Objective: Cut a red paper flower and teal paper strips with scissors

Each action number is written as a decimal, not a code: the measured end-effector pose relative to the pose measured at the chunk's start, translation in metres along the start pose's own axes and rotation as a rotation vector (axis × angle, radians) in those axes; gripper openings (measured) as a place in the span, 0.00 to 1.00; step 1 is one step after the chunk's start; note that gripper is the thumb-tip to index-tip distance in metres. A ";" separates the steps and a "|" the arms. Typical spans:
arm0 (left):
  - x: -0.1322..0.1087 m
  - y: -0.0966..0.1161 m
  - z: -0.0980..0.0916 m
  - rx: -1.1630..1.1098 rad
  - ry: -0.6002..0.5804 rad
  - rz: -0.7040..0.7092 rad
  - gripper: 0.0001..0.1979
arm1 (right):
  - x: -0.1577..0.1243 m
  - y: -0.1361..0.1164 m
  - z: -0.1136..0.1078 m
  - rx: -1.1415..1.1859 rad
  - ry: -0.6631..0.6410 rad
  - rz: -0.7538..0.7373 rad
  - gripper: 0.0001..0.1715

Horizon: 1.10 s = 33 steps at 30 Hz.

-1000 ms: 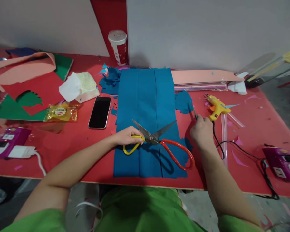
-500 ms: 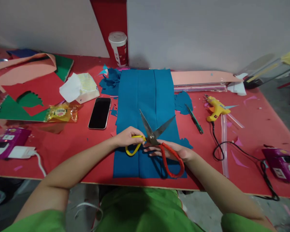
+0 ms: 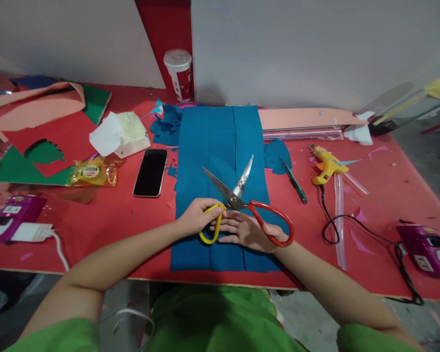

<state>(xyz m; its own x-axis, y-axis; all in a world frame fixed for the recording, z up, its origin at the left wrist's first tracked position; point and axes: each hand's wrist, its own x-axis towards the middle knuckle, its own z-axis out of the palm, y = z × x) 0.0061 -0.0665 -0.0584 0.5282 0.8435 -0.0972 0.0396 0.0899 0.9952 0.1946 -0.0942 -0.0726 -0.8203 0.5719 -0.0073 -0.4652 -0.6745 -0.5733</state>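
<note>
A pair of scissors (image 3: 234, 200) with spread blades, one yellow and one red handle, is over a folded blue sheet (image 3: 220, 142). My left hand (image 3: 201, 215) pinches it at the yellow handle. Palm up beneath the red handle lies my right hand (image 3: 251, 230), its fingers stretched out to the left and its thumb by the red loop; whether the thumb goes through the loop I cannot tell. Creases run lengthwise down the blue sheet. Blue paper scraps (image 3: 167, 124) are piled at its left, and a rounded blue piece (image 3: 277, 156) sits at its right.
Left of the sheet are a black-screened phone (image 3: 150, 173), a yellow snack wrapper (image 3: 91, 172) and coloured sheets. To the right lie a green utility knife (image 3: 294, 181), a yellow glue gun (image 3: 329, 165) with its cord, and a purple power strip (image 3: 427, 249). A paper cup (image 3: 179, 76) stands behind.
The scissors have turned: the blades swung left and closed somewhat, and the red handle swung up to the right. My right palm now shows more from under it.
</note>
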 end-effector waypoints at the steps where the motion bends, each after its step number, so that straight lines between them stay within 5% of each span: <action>1: -0.001 0.000 0.002 0.054 0.024 0.033 0.15 | 0.000 0.002 -0.002 0.015 -0.005 0.009 0.35; 4: -0.002 -0.004 0.009 0.178 0.080 0.094 0.13 | -0.001 0.007 -0.006 0.026 -0.002 0.016 0.34; 9: -0.003 -0.012 0.013 -0.017 -0.045 -0.029 0.18 | 0.002 0.011 -0.003 0.008 0.030 -0.031 0.29; 14: 0.000 -0.007 0.006 0.092 0.145 0.076 0.16 | 0.002 0.002 0.001 -0.046 0.093 -0.198 0.21; 19: 0.005 -0.008 -0.003 0.098 0.202 0.112 0.12 | -0.003 -0.005 -0.002 -0.164 0.179 -0.350 0.18; 26: 0.011 -0.012 -0.016 0.240 0.320 0.187 0.09 | -0.009 -0.009 -0.003 -0.424 0.360 -0.288 0.27; 33: 0.018 -0.008 -0.027 0.503 0.441 0.237 0.07 | -0.012 -0.014 0.001 -0.552 0.465 -0.227 0.23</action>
<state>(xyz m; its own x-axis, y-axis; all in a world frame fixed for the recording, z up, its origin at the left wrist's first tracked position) -0.0074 -0.0381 -0.0682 0.1830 0.9555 0.2315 0.4093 -0.2881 0.8657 0.2104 -0.0925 -0.0635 -0.4428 0.8892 -0.1151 -0.2715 -0.2553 -0.9280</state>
